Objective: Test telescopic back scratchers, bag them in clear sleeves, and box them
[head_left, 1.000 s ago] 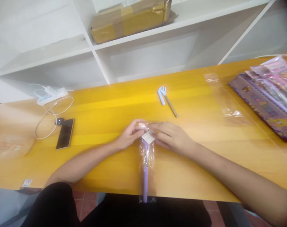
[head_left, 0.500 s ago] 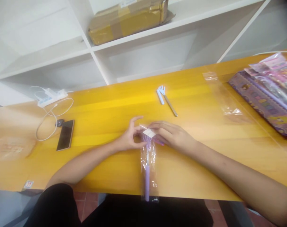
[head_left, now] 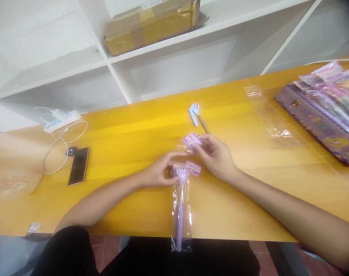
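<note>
My left hand (head_left: 160, 169) pinches the top of a clear plastic bag (head_left: 186, 220) between thumb and fingers. Inside the bag lies a purple back scratcher (head_left: 180, 214) with a hand-shaped head and a metal shaft; its lower end reaches past the table's front edge. A small pink printed card (head_left: 193, 168) sits beside the scratcher's head, against my left fingers' side. My right hand (head_left: 217, 155) is closed on another printed card (head_left: 191, 141), pink and purple, held just above the bag's top. Beyond it lies a light-blue back scratcher (head_left: 200, 117), its lower shaft hidden by my right hand.
A loose light-blue tube (head_left: 193, 117) lies by the blue scratcher. At right are a flat clear bag (head_left: 274, 115) and a purple patterned box (head_left: 315, 119) with packaged items. At left are a phone (head_left: 79, 166), cable and power strip (head_left: 61, 121). White shelves hold a taped carton (head_left: 154, 27).
My right hand has lifted and turned, raising a card whose printed face now shows instead of a white one. A second pink card has come into sight. My left hand keeps the bag.
</note>
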The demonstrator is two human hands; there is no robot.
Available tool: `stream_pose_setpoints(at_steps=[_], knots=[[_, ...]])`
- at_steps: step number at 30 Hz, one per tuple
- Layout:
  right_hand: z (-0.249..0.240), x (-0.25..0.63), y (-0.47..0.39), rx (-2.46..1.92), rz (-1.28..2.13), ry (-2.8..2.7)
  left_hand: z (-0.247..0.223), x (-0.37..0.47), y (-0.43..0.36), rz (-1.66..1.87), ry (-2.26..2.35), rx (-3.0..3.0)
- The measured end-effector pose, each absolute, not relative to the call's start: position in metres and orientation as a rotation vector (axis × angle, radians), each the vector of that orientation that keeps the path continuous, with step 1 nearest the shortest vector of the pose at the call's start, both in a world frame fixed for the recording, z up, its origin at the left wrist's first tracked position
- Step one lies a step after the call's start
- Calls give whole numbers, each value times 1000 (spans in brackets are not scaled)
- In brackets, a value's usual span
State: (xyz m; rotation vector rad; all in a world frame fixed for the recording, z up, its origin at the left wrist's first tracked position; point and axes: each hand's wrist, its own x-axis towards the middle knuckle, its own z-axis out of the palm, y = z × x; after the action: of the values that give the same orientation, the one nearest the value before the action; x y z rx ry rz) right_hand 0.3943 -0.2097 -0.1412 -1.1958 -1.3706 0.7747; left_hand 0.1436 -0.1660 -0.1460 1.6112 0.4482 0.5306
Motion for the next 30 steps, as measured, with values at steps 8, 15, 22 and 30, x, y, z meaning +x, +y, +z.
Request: stream_pose_setpoints(at_steps=[8,15,22,30], knots=[[-142,397,-208,-1208,799,-1335,-131,145,-164,508,486,1703],[-144,396,-208,-1167,795,-1376,-140,145,-155,516,314,1484],[-141,402,-206,-1212,465,-1528,-135,151,-151,597,367,1127],[-148,398,-205,-1188,746,-1486,-129,149,-148,571,426,957]])
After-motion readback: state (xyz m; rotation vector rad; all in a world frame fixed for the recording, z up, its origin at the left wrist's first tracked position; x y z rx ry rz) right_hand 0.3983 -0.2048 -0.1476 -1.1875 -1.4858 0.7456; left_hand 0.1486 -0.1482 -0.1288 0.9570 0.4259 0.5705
